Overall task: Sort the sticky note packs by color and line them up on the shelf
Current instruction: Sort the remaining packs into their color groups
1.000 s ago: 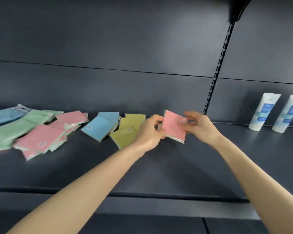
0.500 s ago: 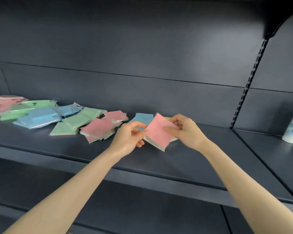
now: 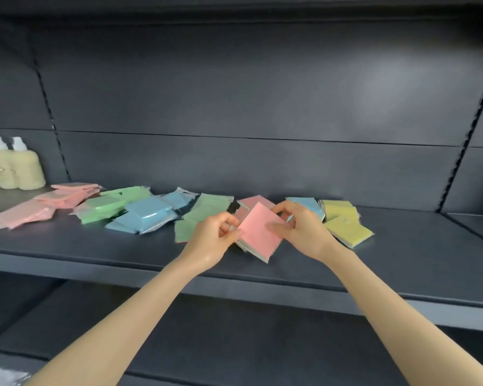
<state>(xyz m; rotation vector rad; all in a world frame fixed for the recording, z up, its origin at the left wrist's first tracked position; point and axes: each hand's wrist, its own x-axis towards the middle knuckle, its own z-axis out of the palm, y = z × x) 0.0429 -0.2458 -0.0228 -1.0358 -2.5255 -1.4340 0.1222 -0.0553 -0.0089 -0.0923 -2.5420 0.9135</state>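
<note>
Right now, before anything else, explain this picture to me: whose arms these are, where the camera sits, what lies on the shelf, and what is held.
There is no machine here. These are a person's two bare arms, seen by a camera worn on the head that looks forward and down. The left hand and the right hand both pinch one pink pack of sticky notes by opposite edges, tilted over the dark shelf. Loose packs lie along the shelf: pink ones far left, then green ones, blue ones, and yellow ones on the right. At the far left stand pale bottles.
</note>
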